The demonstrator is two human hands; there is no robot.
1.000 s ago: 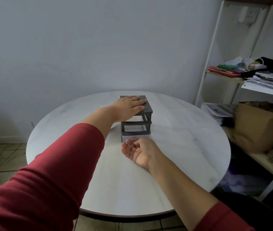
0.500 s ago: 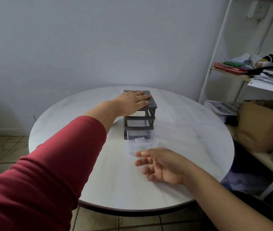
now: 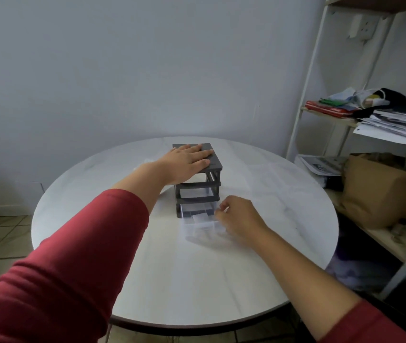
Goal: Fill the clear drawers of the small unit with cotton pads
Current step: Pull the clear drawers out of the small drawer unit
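Note:
A small dark grey drawer unit (image 3: 198, 186) stands at the middle of the round white table (image 3: 147, 268). My left hand (image 3: 187, 162) lies flat on its top, fingers spread and holding nothing. The bottom clear drawer (image 3: 198, 227) is pulled out toward me; a pale white shape lies inside it, too faint to tell as pads. My right hand (image 3: 240, 219) is at the drawer's right side with its fingers curled onto the right wall. The two upper slots of the unit look see-through. No loose cotton pads are visible on the table.
A white metal shelf rack (image 3: 303, 100) stands to the right of the table, loaded with papers (image 3: 400, 125) and a brown paper bag (image 3: 380, 189). A grey wall is close behind the table. Tiled floor shows at the left.
My right hand pulled the bottom drawer out, drew back toward me with fingers open, and has now returned to the drawer's right side. The left hand stays on the unit's top.

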